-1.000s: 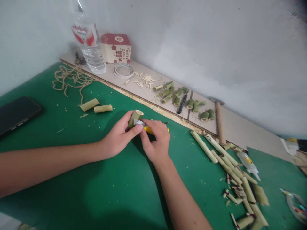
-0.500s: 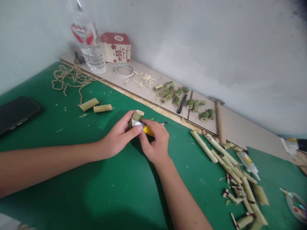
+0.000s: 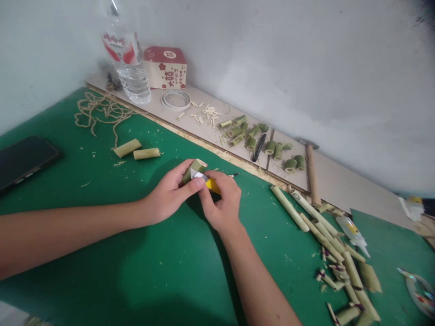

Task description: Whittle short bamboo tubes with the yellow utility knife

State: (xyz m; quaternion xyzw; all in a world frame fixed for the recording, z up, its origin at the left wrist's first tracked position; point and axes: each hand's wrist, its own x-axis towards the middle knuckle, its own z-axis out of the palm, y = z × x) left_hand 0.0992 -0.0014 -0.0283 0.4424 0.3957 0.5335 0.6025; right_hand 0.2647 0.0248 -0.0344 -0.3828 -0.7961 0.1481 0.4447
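My left hand (image 3: 171, 192) is closed round a short piece of bamboo tube (image 3: 194, 169), whose pale cut end points up and to the right. In my right hand (image 3: 222, 197) is a yellow utility knife (image 3: 213, 184). Its silver blade lies against the side of the bamboo, and my left thumb presses at the blade's base. My right fingers hide part of the knife's handle. A thin dark tip sticks out beyond the right knuckles; I cannot tell what it belongs to. Two split bamboo pieces (image 3: 147, 154) lie on the green mat (image 3: 163, 271) to the left.
A phone (image 3: 29, 160) and tangled twine (image 3: 98, 111) lie left. Along the wall ledge stand a water bottle (image 3: 132, 68), a box (image 3: 166, 70), a tape roll (image 3: 176, 99), bamboo rings (image 3: 251, 144), a black marker (image 3: 259, 147) and a hammer (image 3: 313, 176). Bamboo lengths (image 3: 288, 208) and a glue bottle (image 3: 352, 233) lie right.
The bamboo piece has tilted in my left hand, its cut end tipping right. The knife and both hands have shifted very slightly; the grip on each thing stays.
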